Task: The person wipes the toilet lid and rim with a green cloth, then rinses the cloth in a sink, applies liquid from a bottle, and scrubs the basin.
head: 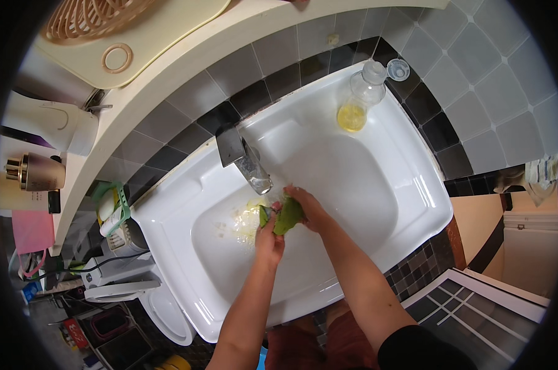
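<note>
Both hands are over the basin of a white ceramic washbasin [353, 185], just below the spout of a metal faucet [244, 159]. A green cloth [289, 216], bunched and folded, lies between them. My left hand [269, 240] grips its left part, fingers pointing up towards the spout. My right hand [309, 208] holds its right side from above, the fingers bent around its edge. Water seems to splash where the cloth meets the spout. Left of the cloth, yellowish wet suds [246, 222] shine on the basin floor.
A clear bottle [369, 88] with yellow liquid and a flipped-open lid stands at the basin's far right corner. A curved shelf [168, 69] with cosmetics bottles [43, 172] runs along the left. A toilet [165, 307] is beside the basin, with a green soap holder [121, 201] above.
</note>
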`<state>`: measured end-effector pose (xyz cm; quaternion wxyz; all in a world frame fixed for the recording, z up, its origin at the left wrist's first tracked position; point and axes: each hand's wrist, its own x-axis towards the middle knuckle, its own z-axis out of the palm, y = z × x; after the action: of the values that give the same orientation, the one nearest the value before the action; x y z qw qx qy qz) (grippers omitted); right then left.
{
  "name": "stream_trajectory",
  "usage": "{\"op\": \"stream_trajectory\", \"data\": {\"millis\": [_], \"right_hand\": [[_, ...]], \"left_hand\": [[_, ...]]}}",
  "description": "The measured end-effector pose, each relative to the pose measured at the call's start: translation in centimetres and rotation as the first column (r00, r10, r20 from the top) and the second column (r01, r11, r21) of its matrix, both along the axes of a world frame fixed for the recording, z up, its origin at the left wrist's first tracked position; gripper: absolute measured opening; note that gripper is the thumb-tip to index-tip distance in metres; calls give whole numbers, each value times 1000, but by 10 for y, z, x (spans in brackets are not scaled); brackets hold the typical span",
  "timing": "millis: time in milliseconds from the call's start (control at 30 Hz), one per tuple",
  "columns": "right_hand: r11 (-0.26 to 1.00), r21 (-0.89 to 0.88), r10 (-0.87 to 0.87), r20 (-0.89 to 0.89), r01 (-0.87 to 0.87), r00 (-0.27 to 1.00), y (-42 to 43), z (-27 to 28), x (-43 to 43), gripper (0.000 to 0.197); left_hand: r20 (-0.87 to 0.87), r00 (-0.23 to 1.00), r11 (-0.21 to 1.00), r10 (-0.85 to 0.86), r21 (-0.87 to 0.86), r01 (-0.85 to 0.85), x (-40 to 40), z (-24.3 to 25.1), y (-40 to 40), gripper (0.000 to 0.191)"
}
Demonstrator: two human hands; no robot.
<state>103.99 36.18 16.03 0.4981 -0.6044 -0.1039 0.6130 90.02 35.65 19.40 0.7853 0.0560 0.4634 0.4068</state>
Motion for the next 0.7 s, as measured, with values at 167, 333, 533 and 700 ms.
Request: {"op": "stream_trajectory", "data": {"millis": [167,333,533,700], "right_hand": [[943,201,89,618,-266,781,-28,26,-34,47],[850,417,-121,750,-322,650,-50,61,-93,27],[992,123,-120,813,33,569,11,1,-27,17],[970,139,-31,884,-197,467,-3,7,-58,19]], "left_hand": [[117,977,984,177,-44,-173,-16,-23,23,29],[585,805,989,-97,148,12,-24,-29,19,29],[202,979,992,-17,-116,41,23,-20,-7,30],[228,974,990,17,-140,16,6,-30,17,30]]}}
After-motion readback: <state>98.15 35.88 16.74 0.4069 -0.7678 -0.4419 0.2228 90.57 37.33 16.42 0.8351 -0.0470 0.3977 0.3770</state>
